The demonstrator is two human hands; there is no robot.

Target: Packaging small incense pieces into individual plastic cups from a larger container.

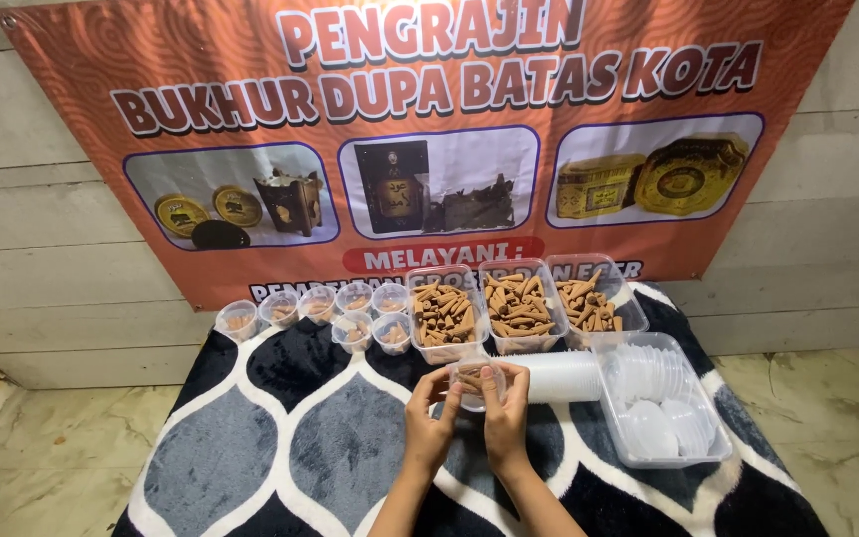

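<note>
A small home craft workshop for incense cones is showing here. An orange banner point(420, 129) picturing burners and tins is hanging on the plank wall, and below it a patterned rug point(280, 438) is lying on the marble floor. On the rug, just under the banner, tubs of brown cones point(519, 308), small filled cups point(315, 303) and a tray of clear lids point(663, 403) are sitting in rows.

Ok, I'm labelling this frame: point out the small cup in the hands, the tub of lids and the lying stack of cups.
small cup point(473, 383), head view, its clear side wall.
tub of lids point(716, 449), head view, its near right rim.
stack of cups point(564, 378), head view, middle of the stack.
</note>
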